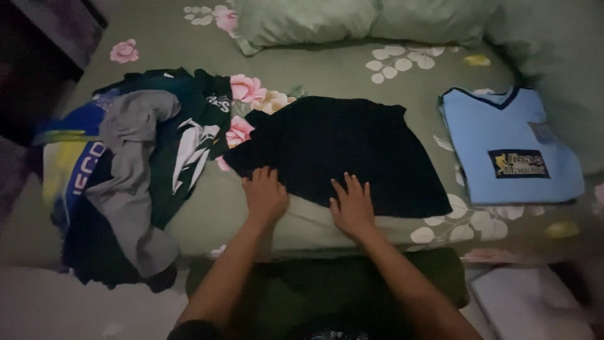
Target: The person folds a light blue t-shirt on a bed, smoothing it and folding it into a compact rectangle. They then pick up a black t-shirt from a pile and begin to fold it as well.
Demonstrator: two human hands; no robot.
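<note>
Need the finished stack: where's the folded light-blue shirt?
In the head view, the folded light-blue shirt lies on the bed's right side, right of the black garment.

On the bed (327,69) before us: clothes pile (135,170) left, garment (343,151) centre, folded shirt (509,148) right, pillows (358,19) behind.
</note>
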